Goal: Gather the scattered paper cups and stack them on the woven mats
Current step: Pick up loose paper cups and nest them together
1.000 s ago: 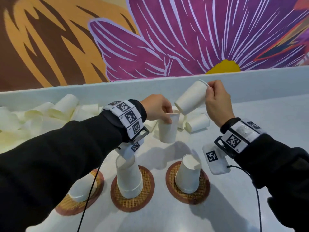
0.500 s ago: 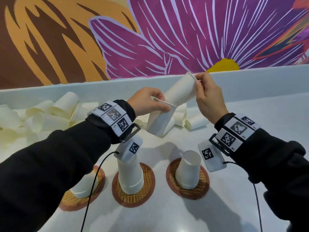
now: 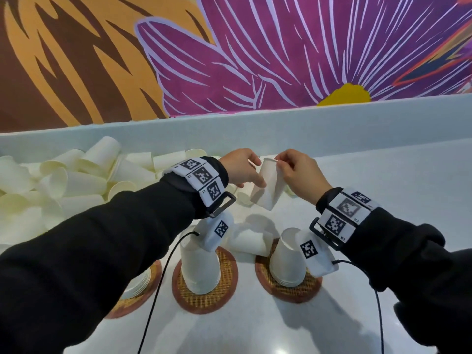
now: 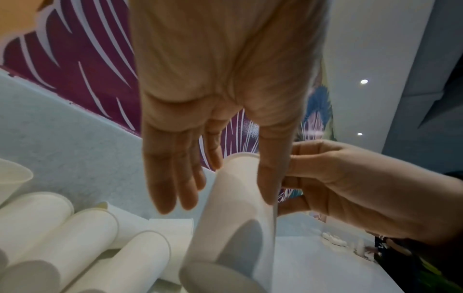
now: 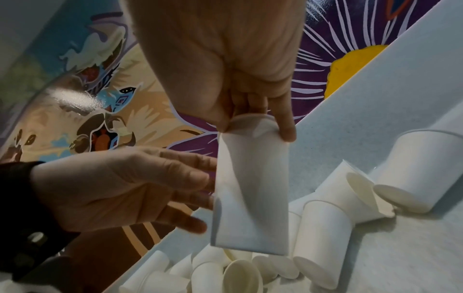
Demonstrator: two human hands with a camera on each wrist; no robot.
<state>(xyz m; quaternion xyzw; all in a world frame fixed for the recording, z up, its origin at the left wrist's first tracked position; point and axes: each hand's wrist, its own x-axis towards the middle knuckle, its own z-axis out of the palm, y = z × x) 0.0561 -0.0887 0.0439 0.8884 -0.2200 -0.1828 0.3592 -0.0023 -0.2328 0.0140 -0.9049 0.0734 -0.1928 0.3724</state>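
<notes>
Both hands meet above the middle of the frame, holding one paper cup [image 3: 268,185] in the air, tilted, rim up and base down. The right hand [image 3: 300,177] has a narrow grip, thumb and fingers pinching the cup's rim [image 5: 253,123]. The left hand [image 3: 241,169] lies with nearly straight fingers [image 4: 170,178] along the cup's side, thumb on the other side, a loose, wide grip.

Below, toward the lower middle of the frame, three woven mats sit on the white tabletop [image 3: 255,333]: the left mat [image 3: 132,300] is mostly hidden by the sleeve, the middle mat [image 3: 204,300] and right mat [image 3: 288,290] each carry an upside-down cup stack. One cup [image 3: 247,242] lies on its side between them, touching the right mat's edge.

A heap of loose cups [image 3: 63,180] fills the left of the frame against the tabletop's raised back edge [image 3: 332,129]. The right and the bottom of the frame show bare tabletop.
</notes>
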